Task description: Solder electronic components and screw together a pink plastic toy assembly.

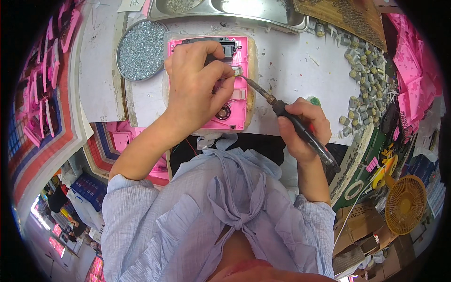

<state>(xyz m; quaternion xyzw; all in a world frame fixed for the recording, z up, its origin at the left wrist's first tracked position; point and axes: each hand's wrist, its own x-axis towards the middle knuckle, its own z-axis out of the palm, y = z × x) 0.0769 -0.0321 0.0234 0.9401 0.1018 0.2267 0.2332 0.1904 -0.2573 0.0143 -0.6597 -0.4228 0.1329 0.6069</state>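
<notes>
A pink plastic casing (240, 113) lies open on a pad, with a black part (229, 47) along its far side and a round dark piece (223, 112) near its front. My left hand (193, 89) reaches over the casing, thumb and fingers pinched beside a small pale part (237, 71). What sits between those fingertips is too small to make out. In my right hand (307, 127) is a soldering iron (281, 108), gripped by its black handle. Its tip slants in from the right and is at or very near the small part; contact is unclear.
At the far left stands a round dish of small metal screws (141, 50). A metal tray (230, 10) lies along the back. Several small cylindrical motors (361, 94) spread along the right, beside stacked pink shells (408, 70). A yellow fan (405, 205) is at lower right.
</notes>
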